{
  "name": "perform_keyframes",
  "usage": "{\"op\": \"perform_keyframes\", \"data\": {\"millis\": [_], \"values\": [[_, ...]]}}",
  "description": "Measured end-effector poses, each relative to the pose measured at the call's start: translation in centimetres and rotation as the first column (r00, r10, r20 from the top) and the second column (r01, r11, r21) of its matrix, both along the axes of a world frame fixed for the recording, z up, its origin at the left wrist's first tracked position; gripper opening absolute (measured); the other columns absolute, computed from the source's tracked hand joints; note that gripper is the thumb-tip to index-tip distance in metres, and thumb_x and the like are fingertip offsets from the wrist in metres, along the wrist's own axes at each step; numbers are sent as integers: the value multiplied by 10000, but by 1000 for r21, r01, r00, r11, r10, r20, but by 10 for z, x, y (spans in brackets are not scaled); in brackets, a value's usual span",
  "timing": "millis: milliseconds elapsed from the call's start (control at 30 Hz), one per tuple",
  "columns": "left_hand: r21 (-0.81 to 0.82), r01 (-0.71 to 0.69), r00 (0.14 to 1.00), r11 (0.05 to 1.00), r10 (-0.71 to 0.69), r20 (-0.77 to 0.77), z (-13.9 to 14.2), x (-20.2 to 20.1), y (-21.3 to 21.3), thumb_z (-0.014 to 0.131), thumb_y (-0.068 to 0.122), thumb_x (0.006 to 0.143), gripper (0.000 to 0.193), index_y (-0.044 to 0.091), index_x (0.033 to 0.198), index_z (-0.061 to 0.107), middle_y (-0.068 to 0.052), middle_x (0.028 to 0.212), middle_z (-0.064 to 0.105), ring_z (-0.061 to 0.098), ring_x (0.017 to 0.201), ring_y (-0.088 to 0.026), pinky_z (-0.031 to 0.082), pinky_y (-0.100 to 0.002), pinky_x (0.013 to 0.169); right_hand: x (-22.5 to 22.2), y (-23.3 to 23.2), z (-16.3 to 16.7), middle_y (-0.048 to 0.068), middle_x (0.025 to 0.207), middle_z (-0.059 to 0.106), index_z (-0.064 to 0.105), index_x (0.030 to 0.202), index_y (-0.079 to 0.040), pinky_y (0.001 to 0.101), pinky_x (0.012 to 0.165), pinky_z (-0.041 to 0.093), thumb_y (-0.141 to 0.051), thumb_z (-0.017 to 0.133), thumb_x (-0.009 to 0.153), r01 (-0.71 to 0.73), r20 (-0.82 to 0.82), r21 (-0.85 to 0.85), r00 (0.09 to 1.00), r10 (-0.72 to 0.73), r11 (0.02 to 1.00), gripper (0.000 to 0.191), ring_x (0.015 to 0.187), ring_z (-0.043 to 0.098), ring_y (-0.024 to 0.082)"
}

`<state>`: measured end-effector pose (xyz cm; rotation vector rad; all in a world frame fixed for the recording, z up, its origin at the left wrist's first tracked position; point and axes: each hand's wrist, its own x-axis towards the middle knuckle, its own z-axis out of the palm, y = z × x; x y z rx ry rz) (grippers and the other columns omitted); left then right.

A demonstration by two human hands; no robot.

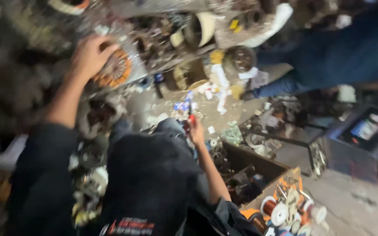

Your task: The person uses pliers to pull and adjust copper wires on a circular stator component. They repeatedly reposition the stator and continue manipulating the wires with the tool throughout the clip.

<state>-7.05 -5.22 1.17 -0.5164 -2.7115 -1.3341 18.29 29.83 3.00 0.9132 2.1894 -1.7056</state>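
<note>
The picture is blurred by motion. My left hand (90, 54) reaches up to the upper left and grips the edge of a round motor stator (118, 70) with orange copper windings, which sits among a heap of metal parts. My right hand (196, 132) is low in the middle, above my dark-clothed lap, and holds a thin tool with a red handle (190, 114) that points upward. Dark sleeves cover both my arms to the elbow.
Another person in blue clothing (329, 57) is at the upper right. An open cardboard box (285, 175) holds spools of copper wire (270, 207) at the lower right, beside a dark box of metal parts (246, 175). Scrap motors, paper bits and a screen device (364, 129) litter the floor.
</note>
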Motion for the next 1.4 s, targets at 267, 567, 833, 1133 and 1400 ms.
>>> {"op": "perform_keyframes", "data": {"millis": [267, 567, 833, 1133, 1400], "values": [[101, 29, 982, 994, -47, 183, 12, -7, 8, 744, 273, 1041, 265, 33, 1152, 759, -174, 1111, 743, 720, 1036, -288, 534, -370, 908, -46, 15, 16, 47, 936, 694, 521, 1334, -101, 325, 616, 528, -315, 524, 1047, -19, -27, -135, 1000, 16, 991, 358, 760, 663, 134], [165, -278, 950, 946, 245, 194, 8, 2, 31, 784, 109, 994, 181, -38, 1100, 768, -150, 1069, 751, 680, 965, -214, 525, -348, 899, -64, 61, 17, 92, 931, 728, 570, 1244, -54, 331, 652, 571, -274, 519, 1081, 33, -120, -96, 992, -45, 995, 279, 777, 733, 183], [382, -677, 718, 629, 679, 154, 3, 11, 83, 761, 174, 978, 239, -41, 1081, 768, -125, 1045, 801, 719, 926, -226, 569, -374, 882, -78, 72, 2, 104, 840, 744, 586, 1406, -85, 336, 610, 516, -312, 591, 1051, -158, 12, 179, 987, 159, 971, 422, 675, 645, 169], [81, -423, 906, 903, 421, 42, 31, 6, 66, 778, 226, 997, 206, 52, 1105, 763, -145, 1043, 719, 685, 946, -332, 520, -428, 844, -108, -4, -1, 125, 901, 778, 582, 1358, -95, 393, 693, 589, -280, 616, 1028, -620, -198, 230, 725, 659, 751, 380, 788, 773, 265], [102, -395, 918, 913, 388, 85, 7, 3, 62, 771, 256, 1025, 217, 49, 1088, 777, -152, 1052, 748, 708, 958, -339, 534, -410, 845, -139, -35, 14, 202, 811, 729, 633, 1271, -157, 521, 691, 551, -272, 662, 975, -676, -78, 489, 596, 799, 552, 319, 783, 722, 409]]}}
